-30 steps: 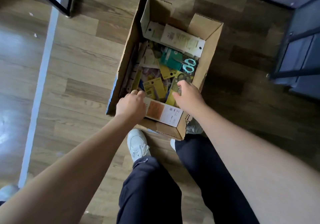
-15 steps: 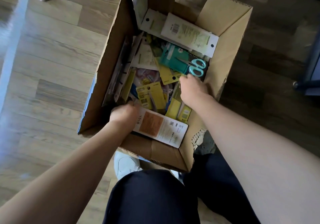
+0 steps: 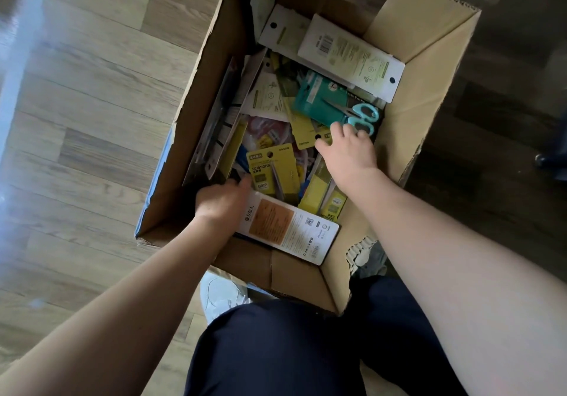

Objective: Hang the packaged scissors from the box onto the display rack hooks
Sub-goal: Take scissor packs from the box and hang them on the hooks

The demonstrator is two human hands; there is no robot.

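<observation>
Looking down from the head camera, we see an open cardboard box standing on a wooden floor, filled with a loose heap of packaged scissors. Our right hand reaches into the far right part of the box, its fingers spread and laid on the packs there; the fingertips touch a black card carrying teal-handled scissors and a yellow tag just beside it, but we cannot tell whether anything is actually pinched. Our left hand is at the near left of the box, knuckles up, with one finger pointing toward a yellow pack marked SCISSORS; whether its curled fingers grip anything underneath is hidden. Just to the right of that hand a white pack with an orange panel leans on the near wall of the box. A long white pack with a barcode rests across the far end. Below the box we see dark trousers and a white shoe on the floor.
</observation>
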